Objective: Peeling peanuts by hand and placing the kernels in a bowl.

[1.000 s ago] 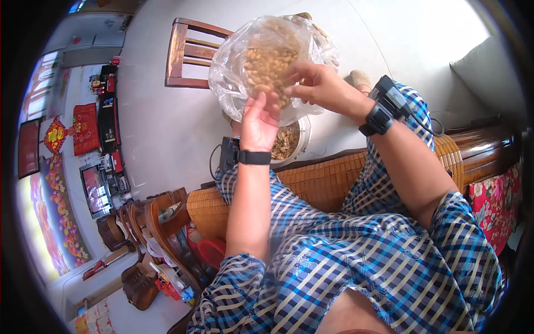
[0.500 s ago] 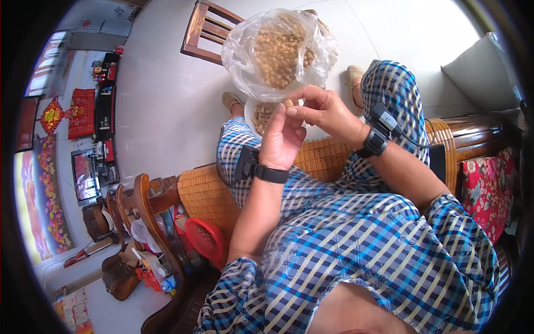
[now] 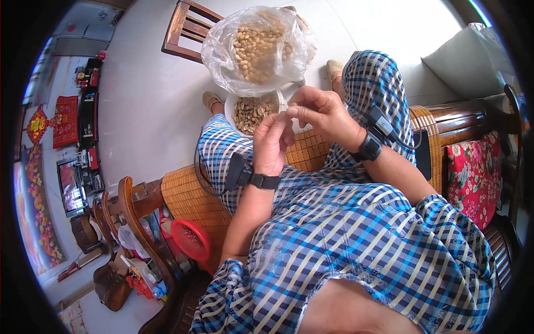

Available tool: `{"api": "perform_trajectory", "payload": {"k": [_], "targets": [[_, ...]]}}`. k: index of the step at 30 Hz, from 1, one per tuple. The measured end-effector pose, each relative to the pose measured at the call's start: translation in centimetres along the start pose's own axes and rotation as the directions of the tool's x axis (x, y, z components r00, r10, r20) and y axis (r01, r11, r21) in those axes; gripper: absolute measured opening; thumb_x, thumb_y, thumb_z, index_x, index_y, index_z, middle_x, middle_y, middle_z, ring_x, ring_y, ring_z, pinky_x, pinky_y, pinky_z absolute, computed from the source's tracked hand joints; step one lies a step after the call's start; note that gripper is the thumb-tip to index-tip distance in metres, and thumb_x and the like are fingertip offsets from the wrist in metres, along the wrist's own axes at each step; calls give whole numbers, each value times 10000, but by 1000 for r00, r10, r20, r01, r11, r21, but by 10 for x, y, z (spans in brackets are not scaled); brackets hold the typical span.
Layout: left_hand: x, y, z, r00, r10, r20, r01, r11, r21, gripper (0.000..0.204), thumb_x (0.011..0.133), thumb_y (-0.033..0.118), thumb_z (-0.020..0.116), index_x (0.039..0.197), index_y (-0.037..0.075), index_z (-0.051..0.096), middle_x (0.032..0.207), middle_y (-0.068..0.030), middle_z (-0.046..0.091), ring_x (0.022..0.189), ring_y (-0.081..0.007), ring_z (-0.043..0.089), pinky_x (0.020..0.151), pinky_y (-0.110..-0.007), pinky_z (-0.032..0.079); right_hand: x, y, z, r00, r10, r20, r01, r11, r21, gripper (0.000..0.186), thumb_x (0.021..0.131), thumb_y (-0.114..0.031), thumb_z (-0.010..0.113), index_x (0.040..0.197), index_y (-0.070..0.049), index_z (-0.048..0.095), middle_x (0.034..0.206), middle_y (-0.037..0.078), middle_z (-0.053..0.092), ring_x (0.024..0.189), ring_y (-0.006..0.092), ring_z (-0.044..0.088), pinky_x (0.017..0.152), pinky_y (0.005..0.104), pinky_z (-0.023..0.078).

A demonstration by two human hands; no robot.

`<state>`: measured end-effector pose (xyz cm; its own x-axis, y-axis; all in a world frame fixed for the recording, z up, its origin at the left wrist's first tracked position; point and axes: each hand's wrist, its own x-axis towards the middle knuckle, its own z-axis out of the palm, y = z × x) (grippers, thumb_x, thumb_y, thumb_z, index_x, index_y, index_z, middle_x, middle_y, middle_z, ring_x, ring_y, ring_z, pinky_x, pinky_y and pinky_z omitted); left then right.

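Note:
My left hand (image 3: 270,145) and my right hand (image 3: 325,117) meet at their fingertips over my lap, both pinched around a small tan piece too hidden to name for certain. Beyond them, a clear plastic bag (image 3: 258,53) full of tan peanuts in their shells rests above a white tub (image 3: 232,111) holding broken brown shells. The bag is out of both hands' grasp. Black straps with small devices are on both wrists.
I sit on a wooden bench with a woven mat (image 3: 194,200). A wooden chair (image 3: 179,28) stands beyond the bag. A red basin (image 3: 201,234) is left of me, a floral cushion (image 3: 473,172) right. A television (image 3: 69,186) is far left.
My hands have drawn back from the bag toward my lap and come together. A peanut showed between the fingertips half a second ago; it is now mostly hidden. More of the tub shows.

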<state>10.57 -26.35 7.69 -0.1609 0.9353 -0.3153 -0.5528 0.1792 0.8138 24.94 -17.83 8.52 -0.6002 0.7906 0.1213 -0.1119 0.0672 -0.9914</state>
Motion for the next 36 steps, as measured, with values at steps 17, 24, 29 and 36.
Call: {"api": "perform_trajectory", "payload": {"k": [17,24,29,36], "targets": [[1,15,3,997,73,28,-77,987,140,185,919,206,603,975,34,645,746,7,608,592,-27,470,529,-157,361,-7,-1,5,972,199,122,-227,930,288,211,915,-185,612,1054,-42,542,701,-11,575,559,32,503,464,176,385],[2,21,8,997,-15,70,9,996,91,153,900,177,624,970,42,647,685,43,548,516,-4,380,439,-145,263,-8,3,10,972,209,110,-236,867,439,187,909,-198,620,1012,-47,584,716,-8,583,547,49,478,474,189,377],[6,-7,25,972,148,-182,-134,987,90,104,922,131,564,949,34,590,704,42,533,522,-7,393,436,-145,274,-8,16,23,953,293,-76,-213,830,516,151,918,-183,597,974,-43,601,811,2,598,678,56,513,575,204,423],[18,-20,49,926,175,-335,-156,984,83,116,921,127,553,827,59,553,650,39,499,529,-28,410,451,-183,317,-6,29,28,922,216,-321,-142,961,239,195,912,-183,567,951,8,569,812,88,616,734,148,562,658,302,473]]}}
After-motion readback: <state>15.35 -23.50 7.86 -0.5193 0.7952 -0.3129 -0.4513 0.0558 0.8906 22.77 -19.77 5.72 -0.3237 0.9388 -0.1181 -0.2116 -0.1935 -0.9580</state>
